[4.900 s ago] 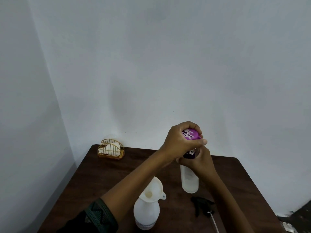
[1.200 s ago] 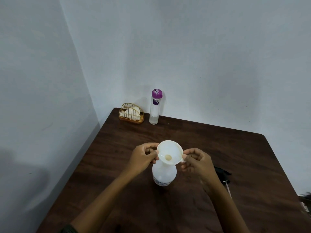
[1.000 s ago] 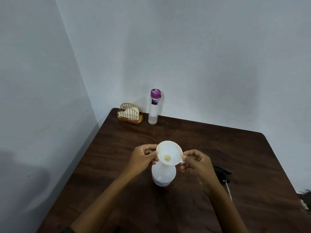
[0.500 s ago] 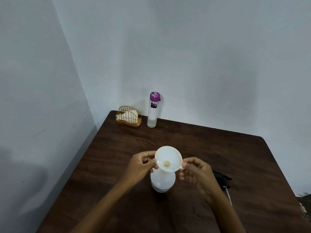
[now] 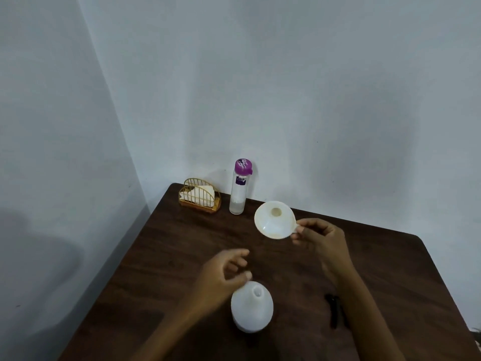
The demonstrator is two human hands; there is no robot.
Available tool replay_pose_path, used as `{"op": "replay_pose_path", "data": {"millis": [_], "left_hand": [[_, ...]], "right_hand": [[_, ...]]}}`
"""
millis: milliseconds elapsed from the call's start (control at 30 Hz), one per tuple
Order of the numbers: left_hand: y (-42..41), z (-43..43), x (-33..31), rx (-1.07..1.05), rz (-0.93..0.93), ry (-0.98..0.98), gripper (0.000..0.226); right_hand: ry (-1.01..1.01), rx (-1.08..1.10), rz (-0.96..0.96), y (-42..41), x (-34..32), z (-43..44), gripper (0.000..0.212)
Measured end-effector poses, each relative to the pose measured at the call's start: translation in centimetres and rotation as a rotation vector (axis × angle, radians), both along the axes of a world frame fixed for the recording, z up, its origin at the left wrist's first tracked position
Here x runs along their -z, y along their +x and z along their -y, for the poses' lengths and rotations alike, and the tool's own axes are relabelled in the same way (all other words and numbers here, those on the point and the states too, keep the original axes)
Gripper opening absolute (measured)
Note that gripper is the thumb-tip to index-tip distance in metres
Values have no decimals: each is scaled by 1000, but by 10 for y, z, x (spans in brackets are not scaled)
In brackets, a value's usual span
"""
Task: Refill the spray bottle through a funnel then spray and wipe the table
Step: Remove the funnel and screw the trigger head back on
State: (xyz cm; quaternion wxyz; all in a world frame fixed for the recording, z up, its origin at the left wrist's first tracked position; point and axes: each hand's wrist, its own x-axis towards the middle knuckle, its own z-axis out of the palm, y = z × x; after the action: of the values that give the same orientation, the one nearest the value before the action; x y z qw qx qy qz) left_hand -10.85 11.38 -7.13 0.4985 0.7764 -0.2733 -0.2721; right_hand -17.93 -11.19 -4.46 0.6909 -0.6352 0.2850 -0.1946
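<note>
Insp. note, head view only. R hand (image 5: pixel 321 238) held the funnel (image 5: pixel 275 219) by its side tab, thumb and fingers (image 5: pixel 299 228) pinched shut on the tab; funnel was lifted clear of the worktop (image 5: pixel 390 269), tilted so its bowl and spout hole faced the camera; judged: a tab grip keeps the wet bowl off the skin and lets the funnel be set aside. L hand (image 5: pixel 221 277) hovered just beside and above the spray bottle (image 5: pixel 252 310), fingers loosely curled and apart, gripping nothing; thumb tip near the bottle shoulder, contact cannot be told. Bottle stood upright near the front edge, neck open, no funnel, no head fitted; well apart from the R hand's fingers, close to the L. Black spray head (image 5: pixel 335 311) lay on the worktop right of the bottle, partly hidden by the R forearm. Purple-capped refill bottle (image 5: pixel 240 187) stood capped at the back by the wall, beside a wire napkin holder (image 5: pixel 199 196). Judged: filling done; refitting the head due next; spraying, wiping not yet done.
</note>
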Motion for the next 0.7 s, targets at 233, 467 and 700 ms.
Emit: {"op": "replay_pose_path", "data": {"millis": [233, 467, 700], "left_hand": [[-8, 24, 57, 260, 10, 254, 90], [5, 27, 89, 279, 67, 259, 42], [-1, 23, 88, 145, 39, 225, 39]], "right_hand": [[77, -8, -171, 105, 91, 61, 10], [159, -22, -286, 151, 131, 79, 15], [126, 20, -354, 158, 137, 88, 18]]}}
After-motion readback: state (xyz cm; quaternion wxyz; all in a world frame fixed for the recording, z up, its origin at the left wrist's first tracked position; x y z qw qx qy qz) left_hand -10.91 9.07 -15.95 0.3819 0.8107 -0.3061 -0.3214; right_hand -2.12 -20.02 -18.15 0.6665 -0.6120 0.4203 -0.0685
